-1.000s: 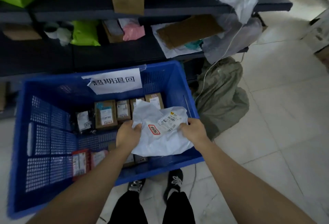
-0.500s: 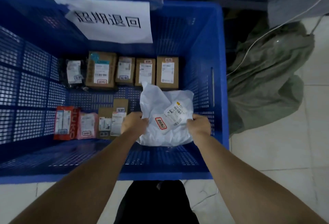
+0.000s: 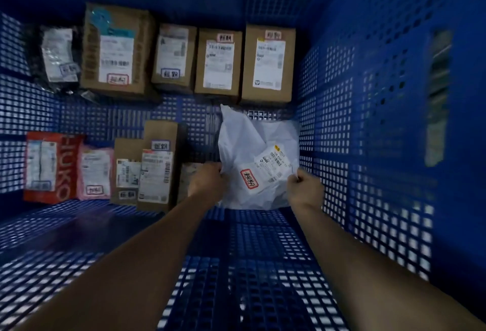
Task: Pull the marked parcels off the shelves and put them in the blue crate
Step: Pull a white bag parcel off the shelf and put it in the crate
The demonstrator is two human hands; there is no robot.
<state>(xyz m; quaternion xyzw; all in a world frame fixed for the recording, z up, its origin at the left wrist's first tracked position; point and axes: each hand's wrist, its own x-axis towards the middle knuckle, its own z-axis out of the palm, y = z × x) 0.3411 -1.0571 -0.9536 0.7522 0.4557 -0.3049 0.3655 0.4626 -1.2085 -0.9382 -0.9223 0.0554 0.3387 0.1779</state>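
Observation:
A white plastic mailer bag (image 3: 249, 146) with a shipping label and a red-framed sticker is deep inside the blue crate (image 3: 381, 120), at the right of its floor. My left hand (image 3: 207, 180) grips the bag's left edge and my right hand (image 3: 305, 188) grips its right edge. Several marked cardboard boxes (image 3: 221, 62) stand in a row along the far wall. A red packet (image 3: 47, 167), a pink packet (image 3: 96, 172) and small boxes (image 3: 155, 165) line the near row to the left of the bag.
A black bag with a white label (image 3: 56, 57) lies at the far left corner. The crate's lattice walls rise close on the right and left. Bare lattice floor (image 3: 263, 238) shows in front of the white bag.
The view has dropped from above the crate to inside it. Both hands have lowered the white bag down toward the crate floor at the right.

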